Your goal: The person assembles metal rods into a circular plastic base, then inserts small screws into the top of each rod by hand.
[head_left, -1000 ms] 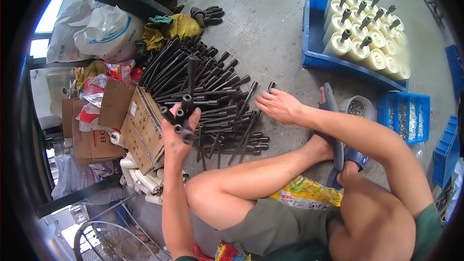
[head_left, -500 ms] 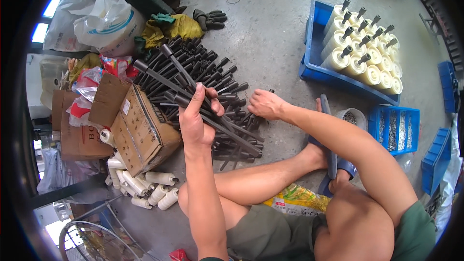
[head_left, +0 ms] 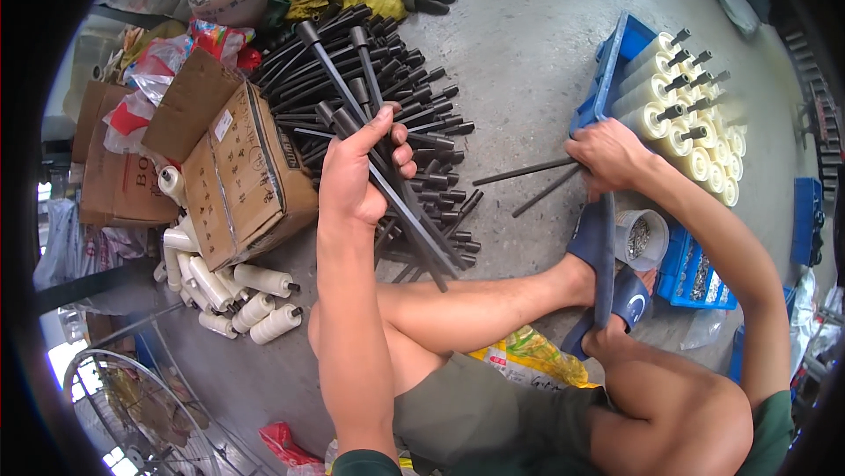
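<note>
My left hand (head_left: 352,172) is closed around several black rods (head_left: 407,212) with thicker round ends. They slant down toward my crossed leg. Behind and beside that hand lies a large pile of similar black rods (head_left: 444,131) on the floor. My right hand (head_left: 612,157) is closed on two thin black rods (head_left: 526,171), which point left from its fingers. This hand is at the near left corner of a blue crate (head_left: 606,75). Cream-coloured rollers (head_left: 695,157) stand upright in the crate, several with black rod ends sticking up.
An open cardboard box (head_left: 231,181) stands left of the pile, with loose white rollers (head_left: 264,280) nearby. By my sandals (head_left: 595,251) are a round tub (head_left: 641,238) of small metal parts and a blue divided bin (head_left: 673,272). A wire fan guard (head_left: 132,405) is at lower left.
My right hand has moved right from the pile's edge to the crate's corner, bringing two rods. My left hand still grips its bundle. The view has shifted.
</note>
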### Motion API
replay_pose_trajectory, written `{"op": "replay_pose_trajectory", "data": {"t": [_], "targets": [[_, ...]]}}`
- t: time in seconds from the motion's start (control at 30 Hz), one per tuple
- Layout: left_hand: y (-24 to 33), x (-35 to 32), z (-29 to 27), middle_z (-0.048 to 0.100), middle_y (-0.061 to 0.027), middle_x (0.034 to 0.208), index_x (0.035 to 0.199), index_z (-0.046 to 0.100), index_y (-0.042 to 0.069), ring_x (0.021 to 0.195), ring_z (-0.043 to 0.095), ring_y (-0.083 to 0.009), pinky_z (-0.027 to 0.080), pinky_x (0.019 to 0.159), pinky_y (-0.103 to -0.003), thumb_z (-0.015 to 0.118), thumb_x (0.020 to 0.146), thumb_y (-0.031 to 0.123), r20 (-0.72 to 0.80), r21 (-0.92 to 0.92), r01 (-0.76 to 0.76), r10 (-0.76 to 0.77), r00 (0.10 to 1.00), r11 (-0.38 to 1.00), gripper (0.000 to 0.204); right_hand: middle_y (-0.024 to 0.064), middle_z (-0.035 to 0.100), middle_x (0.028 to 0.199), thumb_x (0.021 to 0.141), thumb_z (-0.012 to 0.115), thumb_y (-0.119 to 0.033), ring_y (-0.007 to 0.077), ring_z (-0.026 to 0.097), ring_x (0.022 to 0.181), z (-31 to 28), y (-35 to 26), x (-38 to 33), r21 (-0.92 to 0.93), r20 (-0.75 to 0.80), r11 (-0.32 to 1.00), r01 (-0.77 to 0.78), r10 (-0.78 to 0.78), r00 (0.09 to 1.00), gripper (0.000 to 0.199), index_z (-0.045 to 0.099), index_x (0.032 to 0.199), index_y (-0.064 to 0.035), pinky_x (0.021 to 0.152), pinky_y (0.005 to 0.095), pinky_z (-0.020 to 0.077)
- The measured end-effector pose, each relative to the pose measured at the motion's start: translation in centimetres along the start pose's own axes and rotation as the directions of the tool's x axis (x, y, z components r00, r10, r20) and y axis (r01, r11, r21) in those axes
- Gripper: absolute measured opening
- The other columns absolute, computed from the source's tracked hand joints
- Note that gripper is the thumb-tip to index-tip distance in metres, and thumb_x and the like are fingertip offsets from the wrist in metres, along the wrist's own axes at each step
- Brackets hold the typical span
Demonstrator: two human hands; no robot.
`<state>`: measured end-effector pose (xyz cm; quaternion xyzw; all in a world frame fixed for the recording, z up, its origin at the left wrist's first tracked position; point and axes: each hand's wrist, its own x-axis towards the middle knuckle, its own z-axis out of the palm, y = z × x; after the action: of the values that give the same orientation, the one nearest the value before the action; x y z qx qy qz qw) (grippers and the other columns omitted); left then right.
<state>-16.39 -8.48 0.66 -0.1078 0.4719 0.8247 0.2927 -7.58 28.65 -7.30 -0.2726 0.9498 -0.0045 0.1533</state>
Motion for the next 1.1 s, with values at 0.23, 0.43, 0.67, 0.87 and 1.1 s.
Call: {"op": "replay_pose_trajectory", "data": {"t": [0.23, 0.43, 0.67, 0.87, 1.1], "targets": [[1.0, 0.4, -1.8, 0.06, -0.003, 0.083, 0.123, 0.06, 0.004, 0.066, 0.055, -0.0133, 0.045, 0.057, -0.028, 0.064, 0.103, 0.019, -0.009, -0.009, 0.078, -0.078, 0.997, 0.997, 0.026, 0.0093, 0.062, 0.078, 0.073, 0.074, -0.019, 0.036, 0.068, 0.077, 2.4, -6.3, 2.1, 0.253, -0.173, 0.922, 0.293, -0.255, 0.951, 0.029, 0.057, 0.094, -0.01, 0.065, 0.0503, 0.0537], [0.1, 1.1, -2.3, 0.06, -0.003, 0.083, 0.121, 0.06, 0.005, 0.065, 0.056, -0.0138, 0.046, 0.057, -0.029, 0.064, 0.103, 0.018, -0.025, -0.005, 0.075, -0.075, 0.997, 0.997, 0.023, 0.0094, 0.059, 0.106, 0.093, 0.061, -0.019, 0.0262, 0.066, 0.101, 8.4, -12.4, 9.9, 0.19, -0.323, 0.905, 0.38, -0.308, 0.895, 0.018, 0.059, 0.106, -0.0078, 0.07, 0.0425, 0.06], [-0.2, 1.3, -2.2, 0.061, -0.0033, 0.083, 0.12, 0.061, 0.005, 0.066, 0.057, -0.0144, 0.047, 0.057, -0.03, 0.064, 0.103, 0.018, -0.032, -0.021, 0.098, -0.099, 0.995, 0.995, 0.021, 0.0058, 0.064, 0.094, 0.092, 0.059, -0.015, 0.0255, 0.068, 0.1, 9.4, -16.0, 11.2, 0.132, -0.186, 0.974, 0.185, -0.159, 0.97, 0.013, 0.057, 0.1, -0.0052, 0.071, 0.0419, 0.0609], [-0.2, 1.2, -1.7, 0.061, -0.0036, 0.085, 0.121, 0.06, 0.004, 0.067, 0.057, -0.0142, 0.048, 0.058, -0.03, 0.063, 0.103, 0.017, -0.028, 0.028, 0.118, -0.117, 0.993, 0.993, 0.023, -0.0027, 0.066, 0.084, 0.087, 0.063, -0.02, 0.0197, 0.059, 0.097, 10.5, -14.0, 9.9, -0.161, -0.259, 0.917, 0.365, -0.396, 0.881, 0.009, 0.06, 0.093, -0.015, 0.08, 0.0358, 0.0467], [-0.7, 1.2, -1.2, 0.062, -0.0041, 0.084, 0.119, 0.061, 0.002, 0.066, 0.057, -0.0136, 0.048, 0.056, -0.029, 0.065, 0.103, 0.02, 0.046, 0.07, 0.187, -0.191, 0.981, 0.98, 0.024, 0.0063, 0.065, 0.088, 0.075, 0.07, -0.017, 0.0282, 0.065, 0.09, 6.3, -8.3, 4.2, 0.15, -0.193, 0.981, 0.12, -0.09, 0.977, 0.017, 0.061, 0.087, -0.0106, 0.079, 0.0414, 0.0537]]}}
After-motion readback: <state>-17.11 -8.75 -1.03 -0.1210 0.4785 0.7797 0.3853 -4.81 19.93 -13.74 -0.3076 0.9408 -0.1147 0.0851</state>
